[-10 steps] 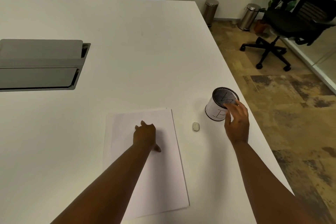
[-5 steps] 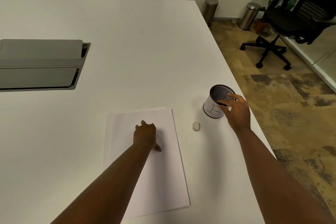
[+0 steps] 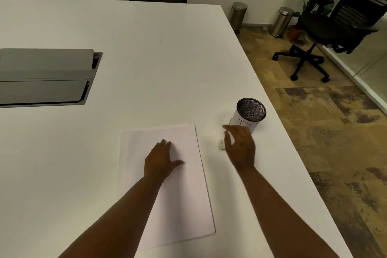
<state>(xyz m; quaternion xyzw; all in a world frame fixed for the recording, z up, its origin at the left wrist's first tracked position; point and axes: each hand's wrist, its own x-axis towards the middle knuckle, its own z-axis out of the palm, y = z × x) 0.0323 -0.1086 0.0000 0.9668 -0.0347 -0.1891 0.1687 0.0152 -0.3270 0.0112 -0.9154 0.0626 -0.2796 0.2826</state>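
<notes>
Near the right edge of the white surface (image 3: pixel 188 58), right grip (image 3: pixel 240 148) released, fingers spread and blurred, hovering just beside a small white eraser (image 3: pixel 221 144), by the look of it, and holding nothing. Just beyond the fingertips, a mesh pen cup (image 3: pixel 250 113), upright, wrapped in a white label, apart from the eraser. Left grip (image 3: pixel 161 161) also released, palm flat on the sheet of paper (image 3: pixel 171 195), thumb out to the right, pinning the sheet down.

Likely step: picking up the eraser. To do it well: lower the right grip straight down, pinch the eraser across its short sides with thumb and forefinger, and lift clear before swinging toward the paper. Keep the knuckles low and away from the cup, light and tall, probably easy to tip with a careless brush. Keep the left palm pressing, against any sliding of the sheet under rubbing to come.

Edges and room: eraser lying between the paper's right edge and the cup, close to both, touching neither. Right edge of the surface just beyond the cup, floor below, so no sweeping outward. Plenty of open white surface ahead and to the left, up to the grey cable hatch (image 3: pixel 46 77), well apart at far left. Office chair (image 3: pixel 326 33) and steel bins (image 3: pixel 238 16) well off on the floor, out of the way.
</notes>
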